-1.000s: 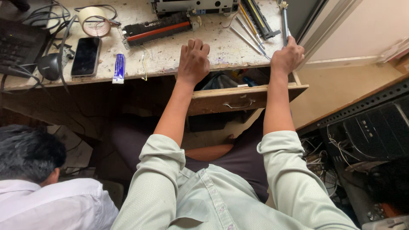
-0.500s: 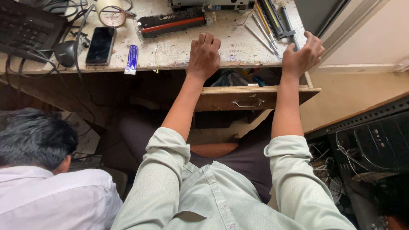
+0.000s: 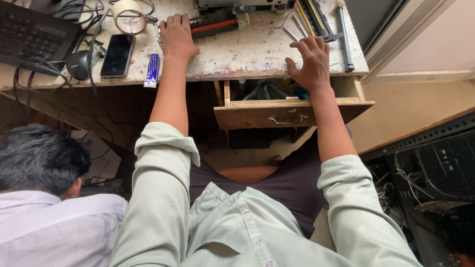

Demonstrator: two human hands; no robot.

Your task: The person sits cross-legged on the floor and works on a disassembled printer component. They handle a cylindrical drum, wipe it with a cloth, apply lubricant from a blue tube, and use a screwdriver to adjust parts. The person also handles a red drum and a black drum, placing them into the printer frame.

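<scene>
left hand (image 3: 176, 37) flat, empty, fingertips at roller assembly (image 3: 215, 23) on desk (image 3: 247, 54) | right hand (image 3: 310, 62) spread, empty, beside metal rods (image 3: 297, 24) | assembly likely rigid, light; grip by end frames, not roller

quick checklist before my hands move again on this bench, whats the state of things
1. Left hand empty, flat on the worktop: ok.
2. Right hand empty, resting at the front edge: ok.
3. Roller unit with the red bar clear of the left fingers: cannot tell, they lie very close.
4. Drawer shut: not ok, it stands open under the right wrist.
5. Phone and blue tube safely on the worktop: tube not ok, it overhangs the edge.
6. Loose metal rods beyond the right fingertips, untouched: ok.
</scene>
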